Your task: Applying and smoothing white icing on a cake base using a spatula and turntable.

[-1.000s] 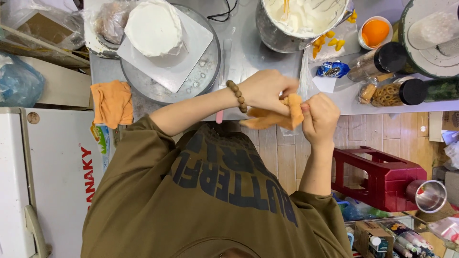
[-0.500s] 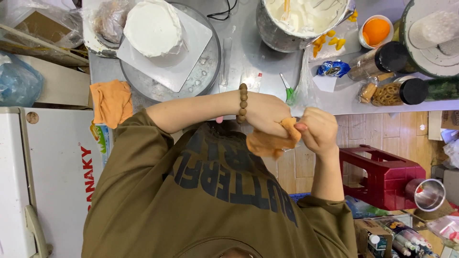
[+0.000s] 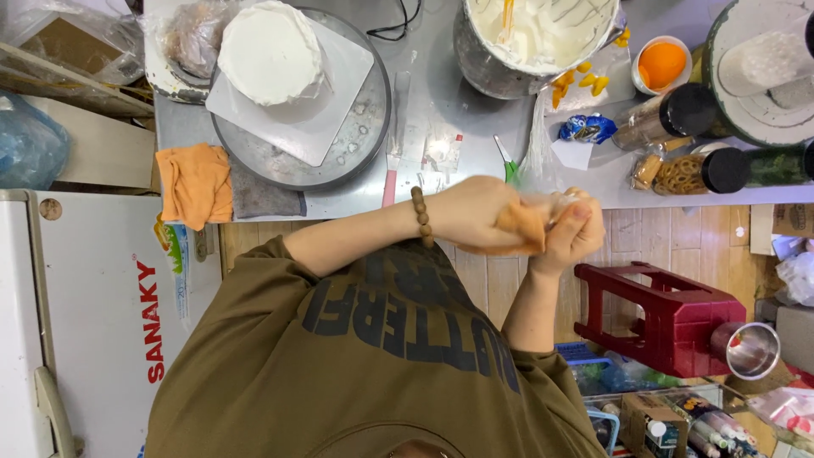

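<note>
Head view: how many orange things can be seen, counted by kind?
Cloth: 1
Cup with orange filling: 1
Stick in the cream bowl: 1
Bag, held between left hand and right hand: 1
Total: 4

White frosted cake on a turntable, orange cloth, cream-filled bowl, red stool.
</note>
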